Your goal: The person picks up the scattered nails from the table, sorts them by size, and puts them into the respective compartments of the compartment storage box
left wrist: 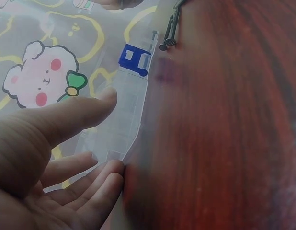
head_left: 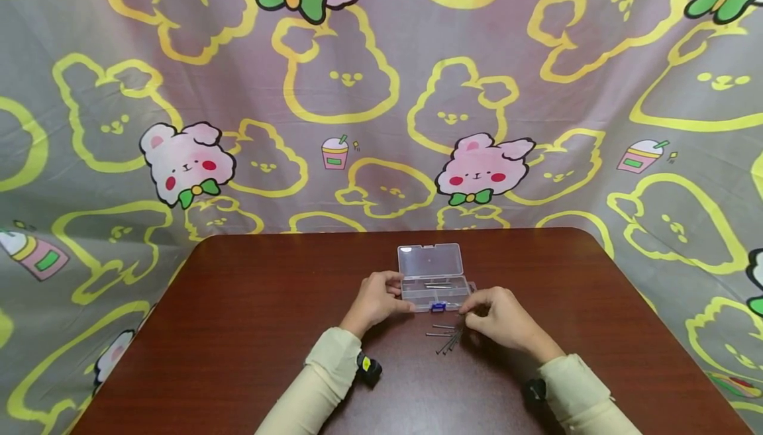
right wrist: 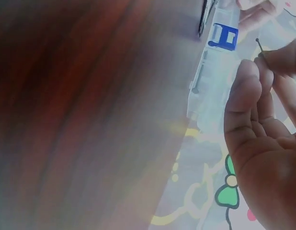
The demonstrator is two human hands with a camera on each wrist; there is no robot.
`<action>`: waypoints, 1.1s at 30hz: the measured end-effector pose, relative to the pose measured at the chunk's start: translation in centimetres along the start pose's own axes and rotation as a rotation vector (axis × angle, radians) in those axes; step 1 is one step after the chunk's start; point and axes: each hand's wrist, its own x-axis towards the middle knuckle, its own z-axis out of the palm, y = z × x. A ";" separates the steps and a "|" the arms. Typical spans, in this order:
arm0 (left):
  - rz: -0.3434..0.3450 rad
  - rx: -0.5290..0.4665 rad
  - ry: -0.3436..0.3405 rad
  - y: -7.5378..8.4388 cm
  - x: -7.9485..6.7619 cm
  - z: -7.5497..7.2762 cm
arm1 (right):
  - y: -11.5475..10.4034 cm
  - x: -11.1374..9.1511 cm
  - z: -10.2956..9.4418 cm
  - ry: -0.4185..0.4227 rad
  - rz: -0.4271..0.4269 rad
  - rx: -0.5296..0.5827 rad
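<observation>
Nearest, two cream sleeves [head_left: 324, 375] are resting over the dark red-brown wooden table [head_left: 268, 322], small black wrist devices [head_left: 368, 369] showing at the cuffs. Right hand [head_left: 503, 319] is pinching one thin grey metal nail [right wrist: 261, 47] between thumb and fingertips, headed end poking out free, just by the box's near right corner. More loose grey nails [head_left: 441, 335] are lying fanned on the wood, just in front of the box. Left hand [head_left: 375, 302] is bracing the left end of the small clear plastic compartment box [head_left: 422, 305], thumb and fingers standing apart, thumb along the front. Blue latch [head_left: 438, 307] is sitting on the front wall; a few stored nails [head_left: 438, 286] are lying in the compartments; clear lid [head_left: 430, 261] is standing open at the back. Behind, a grey cartoon-print curtain [head_left: 381, 144] is hanging.

Handling, my guess: nails being light, stiff, smooth, prone to rolling; best pinching mid-shank or just under the head. Box probably being light, slippery, a bit brittle; best steadying by the end walls, not the lid.
</observation>
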 end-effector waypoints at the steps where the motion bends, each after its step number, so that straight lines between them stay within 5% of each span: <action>1: 0.004 0.002 0.000 0.0 0.0 0.0 | 0.0 0.0 0.0 0.007 0.002 0.006; 9: 0.007 0.005 0.006 -0.1 0.0 0.0 | -0.2 0.4 0.2 0.022 0.008 0.028; 19: 0.008 0.002 0.010 -0.2 0.0 0.2 | -2.3 1.7 0.3 0.008 0.149 0.181; 33: 0.012 -0.010 0.013 -0.4 0.1 0.2 | -1.9 3.8 1.5 0.029 0.209 0.198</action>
